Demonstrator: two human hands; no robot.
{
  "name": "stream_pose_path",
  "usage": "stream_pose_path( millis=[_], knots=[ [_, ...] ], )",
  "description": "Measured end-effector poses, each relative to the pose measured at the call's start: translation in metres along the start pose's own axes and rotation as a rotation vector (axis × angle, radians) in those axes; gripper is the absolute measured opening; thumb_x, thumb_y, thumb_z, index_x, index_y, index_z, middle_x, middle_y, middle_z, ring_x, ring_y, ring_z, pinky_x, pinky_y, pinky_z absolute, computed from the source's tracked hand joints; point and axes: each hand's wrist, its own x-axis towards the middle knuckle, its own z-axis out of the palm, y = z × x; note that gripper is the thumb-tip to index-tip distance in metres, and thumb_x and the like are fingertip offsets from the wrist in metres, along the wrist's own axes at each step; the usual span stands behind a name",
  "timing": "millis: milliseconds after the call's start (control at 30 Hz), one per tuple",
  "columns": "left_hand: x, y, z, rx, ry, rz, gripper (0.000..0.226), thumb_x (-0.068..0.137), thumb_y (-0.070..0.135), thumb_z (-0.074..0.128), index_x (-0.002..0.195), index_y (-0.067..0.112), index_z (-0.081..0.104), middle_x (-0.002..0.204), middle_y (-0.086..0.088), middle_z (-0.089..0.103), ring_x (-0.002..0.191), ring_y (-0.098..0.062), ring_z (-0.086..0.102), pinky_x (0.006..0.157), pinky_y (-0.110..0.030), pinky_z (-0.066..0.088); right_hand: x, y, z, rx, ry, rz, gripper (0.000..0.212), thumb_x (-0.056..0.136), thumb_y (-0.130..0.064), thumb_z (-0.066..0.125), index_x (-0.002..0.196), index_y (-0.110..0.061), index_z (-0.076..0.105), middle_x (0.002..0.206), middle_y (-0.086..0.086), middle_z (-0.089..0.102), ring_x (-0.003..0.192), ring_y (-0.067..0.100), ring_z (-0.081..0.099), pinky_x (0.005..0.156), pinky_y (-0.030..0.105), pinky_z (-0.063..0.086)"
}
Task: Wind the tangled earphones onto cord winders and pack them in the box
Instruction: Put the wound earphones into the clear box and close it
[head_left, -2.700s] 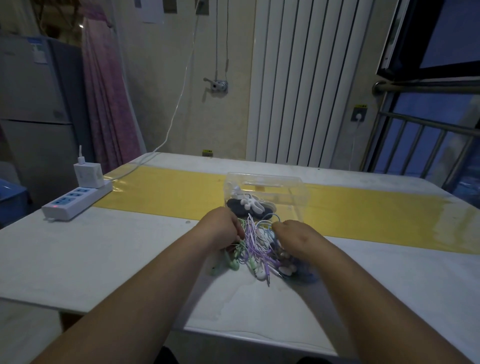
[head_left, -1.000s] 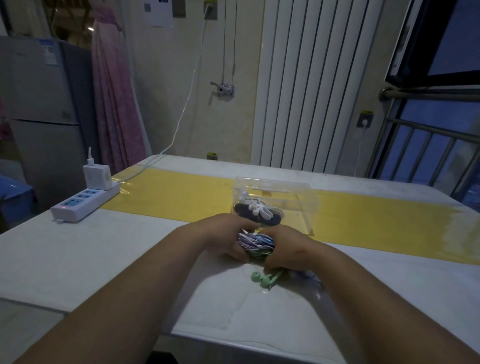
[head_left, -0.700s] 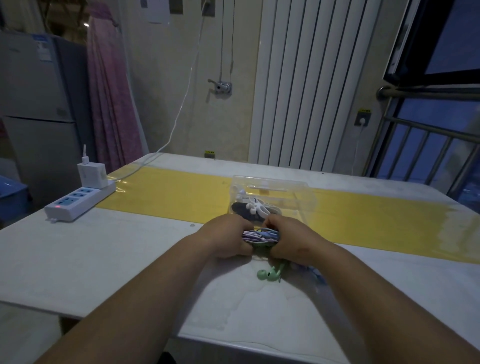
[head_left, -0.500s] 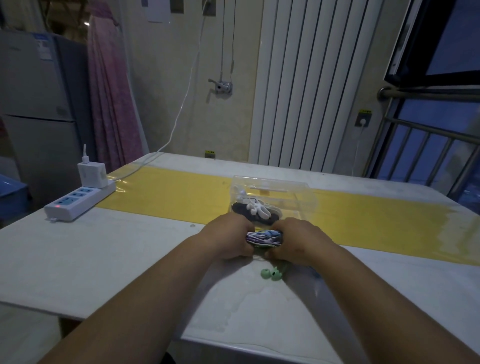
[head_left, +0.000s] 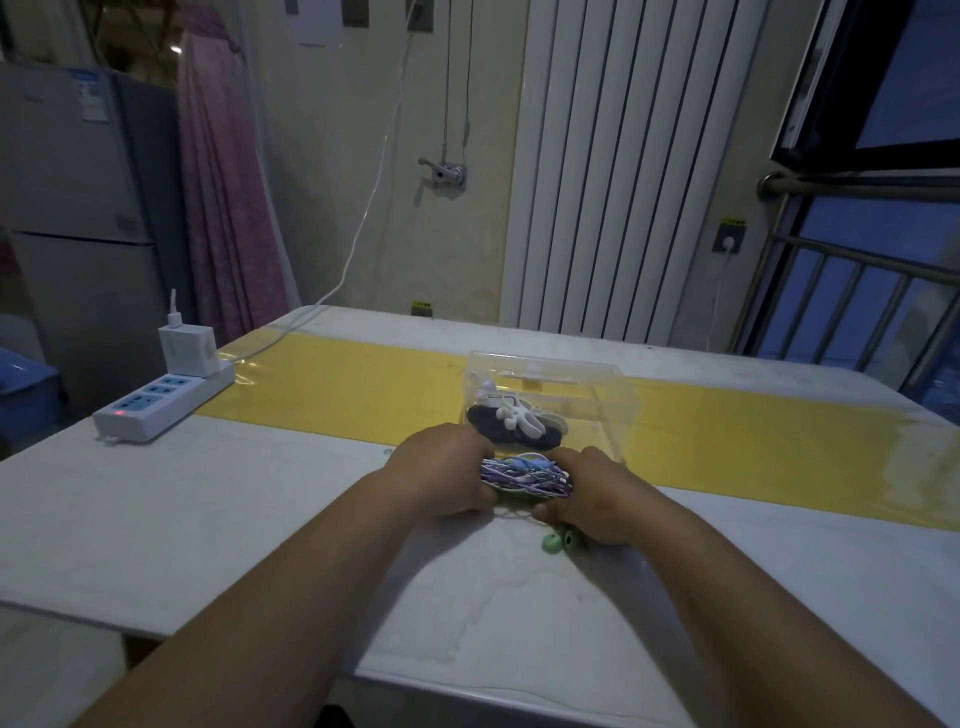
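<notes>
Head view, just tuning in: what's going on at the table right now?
A person holds a compact bundle of purple, white and green earphone cords over the table, the left grip curled round one end and the right grip round the other. Green earbuds poke out under the right grip. Right behind, the clear box holds a dark set with white earphone parts on top.
</notes>
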Motion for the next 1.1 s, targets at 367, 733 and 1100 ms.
stream_pose_path(
  millis=[367, 733, 1100],
  knots=[
    [0.005, 0.008, -0.002, 0.012, -0.047, 0.035, 0.038, 0.073, 0.034, 0.067, 0.111, 0.033, 0.06, 0.1, 0.004, 0.067, 0.092, -0.023, 0.062, 0.068, -0.031, 0.049, -0.006, 0.007, -0.007, 0.134, 0.048, -0.144, 0.085, 0.079, -0.039, 0.076, 0.145, -0.041, 0.024, 0.119, -0.004, 0.051, 0.1, 0.019, 0.055, 0.08, 0.03, 0.045],
    [0.008, 0.013, -0.003, 0.188, -0.027, 0.096, 0.017, 0.074, 0.029, 0.067, 0.088, 0.02, 0.065, 0.088, -0.001, 0.056, 0.073, -0.021, 0.049, 0.058, -0.029, 0.034, 0.0, 0.002, -0.012, -0.009, -0.044, -0.204, 0.039, 0.083, -0.042, 0.067, 0.118, -0.029, 0.057, 0.115, -0.003, 0.056, 0.099, 0.02, 0.056, 0.087, 0.037, 0.049],
    [0.011, 0.02, -0.002, 0.266, -0.081, 0.104, 0.016, 0.075, 0.025, 0.067, 0.089, 0.017, 0.065, 0.083, -0.005, 0.064, 0.071, -0.024, 0.052, 0.06, -0.029, 0.04, -0.006, -0.004, -0.008, -0.062, 0.044, -0.149, 0.069, 0.074, -0.038, 0.068, 0.132, -0.032, 0.033, 0.101, -0.001, 0.062, 0.083, 0.021, 0.056, 0.063, 0.031, 0.042]
  ],
)
